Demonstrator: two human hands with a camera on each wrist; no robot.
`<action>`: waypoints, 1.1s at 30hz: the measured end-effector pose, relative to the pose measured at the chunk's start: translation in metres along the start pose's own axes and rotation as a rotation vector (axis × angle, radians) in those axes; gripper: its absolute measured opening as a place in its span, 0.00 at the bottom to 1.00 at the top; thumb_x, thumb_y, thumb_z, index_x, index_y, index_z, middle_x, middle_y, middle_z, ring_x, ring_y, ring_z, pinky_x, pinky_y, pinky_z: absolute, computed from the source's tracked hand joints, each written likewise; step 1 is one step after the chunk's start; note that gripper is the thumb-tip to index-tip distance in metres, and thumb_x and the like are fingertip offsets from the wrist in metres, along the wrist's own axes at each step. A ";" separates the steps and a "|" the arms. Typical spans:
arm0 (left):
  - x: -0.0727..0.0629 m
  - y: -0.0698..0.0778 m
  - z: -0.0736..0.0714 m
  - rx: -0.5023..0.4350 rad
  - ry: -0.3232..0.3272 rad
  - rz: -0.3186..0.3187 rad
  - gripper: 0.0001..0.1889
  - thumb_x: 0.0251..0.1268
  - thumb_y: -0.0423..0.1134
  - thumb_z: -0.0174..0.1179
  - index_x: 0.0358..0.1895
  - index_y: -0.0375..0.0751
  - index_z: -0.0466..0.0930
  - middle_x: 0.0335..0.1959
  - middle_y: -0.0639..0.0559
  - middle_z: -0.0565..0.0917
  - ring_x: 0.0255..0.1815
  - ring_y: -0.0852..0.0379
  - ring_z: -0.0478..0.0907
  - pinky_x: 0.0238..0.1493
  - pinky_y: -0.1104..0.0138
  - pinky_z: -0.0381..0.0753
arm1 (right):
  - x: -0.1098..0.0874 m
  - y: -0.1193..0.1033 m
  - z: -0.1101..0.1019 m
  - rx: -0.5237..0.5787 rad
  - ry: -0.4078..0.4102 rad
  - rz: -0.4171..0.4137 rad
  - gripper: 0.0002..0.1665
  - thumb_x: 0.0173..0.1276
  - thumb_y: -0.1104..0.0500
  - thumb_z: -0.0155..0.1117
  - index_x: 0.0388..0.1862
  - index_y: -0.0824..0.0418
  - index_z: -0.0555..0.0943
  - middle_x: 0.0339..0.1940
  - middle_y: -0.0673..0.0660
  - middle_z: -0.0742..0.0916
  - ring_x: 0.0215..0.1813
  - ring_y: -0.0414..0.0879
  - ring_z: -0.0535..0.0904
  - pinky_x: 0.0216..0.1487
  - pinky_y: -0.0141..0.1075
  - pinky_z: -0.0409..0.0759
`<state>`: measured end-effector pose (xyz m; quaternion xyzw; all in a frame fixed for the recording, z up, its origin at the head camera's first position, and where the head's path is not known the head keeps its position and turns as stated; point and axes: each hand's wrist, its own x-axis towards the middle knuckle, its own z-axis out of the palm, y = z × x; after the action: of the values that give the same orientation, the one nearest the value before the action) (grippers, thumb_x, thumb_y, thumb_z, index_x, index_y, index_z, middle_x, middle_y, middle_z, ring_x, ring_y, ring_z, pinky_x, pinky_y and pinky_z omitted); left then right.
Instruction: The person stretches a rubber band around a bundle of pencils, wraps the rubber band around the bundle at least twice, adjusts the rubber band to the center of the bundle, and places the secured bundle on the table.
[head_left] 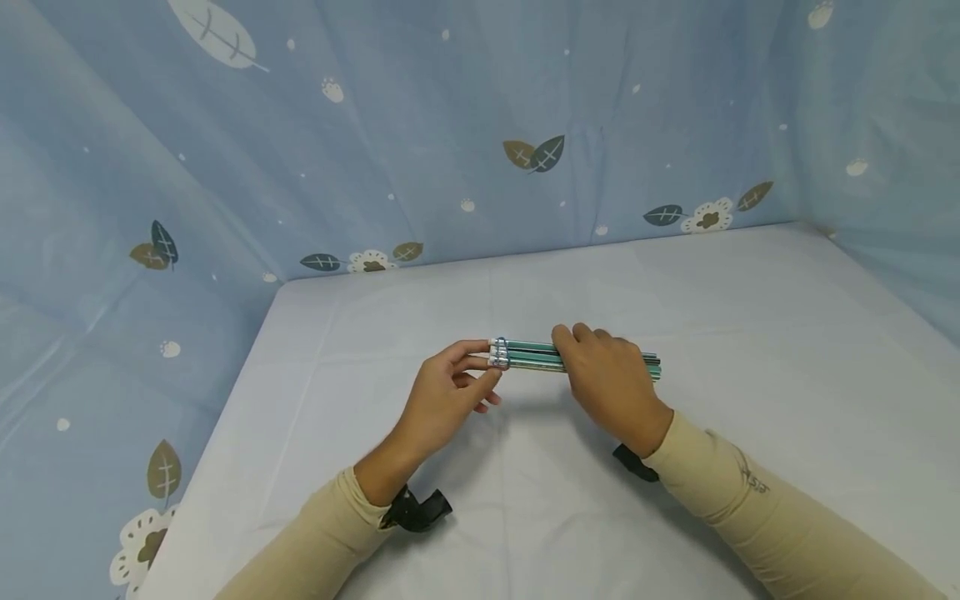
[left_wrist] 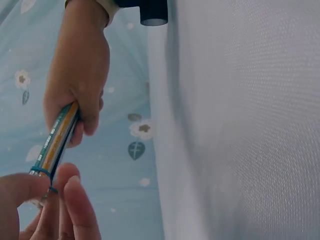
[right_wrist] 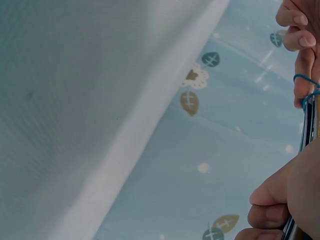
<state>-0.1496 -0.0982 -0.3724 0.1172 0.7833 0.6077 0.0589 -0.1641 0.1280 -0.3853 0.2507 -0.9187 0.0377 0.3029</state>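
Note:
A bundle of pencils (head_left: 534, 356), mostly green with a yellow-orange one showing in the left wrist view, is held level above the white table. My right hand (head_left: 611, 383) grips it around the middle and far part, its fingers curled over the pencils. At the white-tipped end, my left hand (head_left: 450, 392) has thumb and fingers at a blue rubber band (left_wrist: 41, 171) that circles the bundle. A loop of the band (right_wrist: 301, 77) stands out by the left fingers in the right wrist view. The exact finger hold on it is partly hidden.
A white cloth covers the table (head_left: 405, 308). Blue curtains (head_left: 450, 125) with leaf and flower prints hang behind it and at both sides. Black wrist mounts (head_left: 420, 510) sit under both sleeves, close above the table.

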 end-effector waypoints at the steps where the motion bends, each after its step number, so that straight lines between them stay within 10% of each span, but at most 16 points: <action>1: 0.000 -0.001 0.000 -0.016 -0.012 -0.007 0.21 0.69 0.35 0.63 0.63 0.42 0.75 0.51 0.40 0.87 0.33 0.46 0.88 0.33 0.64 0.87 | 0.000 0.000 0.000 -0.001 -0.003 -0.003 0.15 0.58 0.73 0.69 0.32 0.61 0.72 0.19 0.55 0.76 0.17 0.46 0.70 0.16 0.35 0.71; 11: 0.000 0.001 -0.004 -0.193 -0.188 -0.067 0.22 0.75 0.39 0.55 0.69 0.46 0.67 0.59 0.38 0.82 0.44 0.51 0.89 0.40 0.55 0.88 | -0.001 -0.002 0.002 -0.016 -0.032 -0.009 0.17 0.55 0.72 0.73 0.34 0.61 0.72 0.20 0.56 0.77 0.18 0.48 0.73 0.17 0.37 0.73; 17: 0.001 0.003 -0.003 -0.256 -0.133 -0.038 0.19 0.75 0.36 0.50 0.65 0.35 0.73 0.53 0.46 0.81 0.50 0.54 0.82 0.46 0.61 0.86 | -0.001 -0.004 0.001 -0.012 -0.021 -0.017 0.18 0.56 0.73 0.71 0.32 0.61 0.70 0.18 0.55 0.74 0.17 0.46 0.69 0.17 0.35 0.69; 33: 0.002 -0.004 -0.003 -0.019 -0.016 0.097 0.21 0.67 0.35 0.64 0.62 0.43 0.76 0.61 0.47 0.78 0.53 0.54 0.80 0.50 0.70 0.82 | -0.003 -0.003 0.003 0.004 -0.022 -0.011 0.17 0.57 0.74 0.70 0.31 0.61 0.70 0.18 0.55 0.73 0.17 0.45 0.66 0.16 0.33 0.65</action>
<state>-0.1527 -0.1011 -0.3752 0.1590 0.7705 0.6162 0.0367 -0.1624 0.1260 -0.3900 0.2569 -0.9205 0.0349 0.2923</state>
